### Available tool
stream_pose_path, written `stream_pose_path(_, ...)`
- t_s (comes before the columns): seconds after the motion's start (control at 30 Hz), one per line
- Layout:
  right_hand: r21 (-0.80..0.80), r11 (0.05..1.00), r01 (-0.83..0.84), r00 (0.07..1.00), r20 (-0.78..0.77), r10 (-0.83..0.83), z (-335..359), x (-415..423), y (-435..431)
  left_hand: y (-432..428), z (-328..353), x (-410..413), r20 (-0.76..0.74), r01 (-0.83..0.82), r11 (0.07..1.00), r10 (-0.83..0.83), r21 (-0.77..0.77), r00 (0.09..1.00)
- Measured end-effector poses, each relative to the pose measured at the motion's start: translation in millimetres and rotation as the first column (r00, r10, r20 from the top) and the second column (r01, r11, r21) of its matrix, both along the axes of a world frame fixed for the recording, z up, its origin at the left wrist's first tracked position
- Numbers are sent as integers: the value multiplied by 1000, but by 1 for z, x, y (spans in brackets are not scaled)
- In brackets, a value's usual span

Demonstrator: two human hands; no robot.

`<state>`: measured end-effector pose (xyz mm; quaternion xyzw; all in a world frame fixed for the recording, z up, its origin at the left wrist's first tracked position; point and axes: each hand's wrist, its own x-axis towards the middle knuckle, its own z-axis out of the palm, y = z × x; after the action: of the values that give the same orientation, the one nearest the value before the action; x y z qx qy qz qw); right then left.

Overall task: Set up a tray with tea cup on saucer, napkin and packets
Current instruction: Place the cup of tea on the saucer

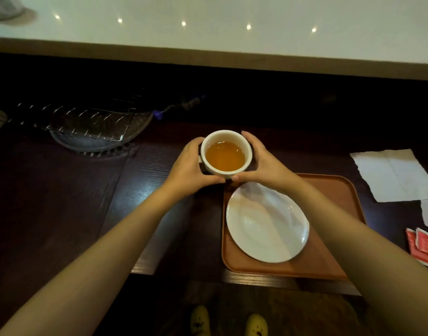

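One tea cup (226, 154) of amber tea sits between the left hand (187, 166) and right hand (262, 161), fingers wrapped around its sides, just beyond the far left corner of the one brown tray (329, 263); one white saucer (267, 221) lies bare on the tray's left half, the right half open. Right on the dark desk (62, 202) lie one unfolded napkin (394, 175) and two red packets (422, 247) near the edge

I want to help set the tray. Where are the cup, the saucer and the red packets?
cup (226, 156), head view, on the tea inside.
saucer (267, 223), head view, on its bare middle.
red packets (424, 246), head view, on the top packet.
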<state>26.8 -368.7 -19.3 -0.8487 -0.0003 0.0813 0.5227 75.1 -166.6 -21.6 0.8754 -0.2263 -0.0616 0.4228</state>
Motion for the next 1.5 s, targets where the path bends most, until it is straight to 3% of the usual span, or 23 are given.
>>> stream_pose_path(0.13, 65, 997, -49, 998, -27, 51, 9, -32, -25, -21, 5, -40, -30, -38, 999, 37, -35, 999)
stream_pose_path(0.57, 27, 990, -141, 987, -74, 142, 4, -107, -66, -64, -11, -128, -139, -100, 994, 93, -48, 986)
stream_pose_path(1.07, 68, 981, -180, 979, -87, 185, -18, -124, -77, -73, -33, -154, -147, -159, 987, 160, 18, 976)
stream_pose_path(1.5, 94, 978, -184, 972, -133, 196, -21, -123, -83, -75, -20, -149, -92, -66, 985, 82, 159, 992)
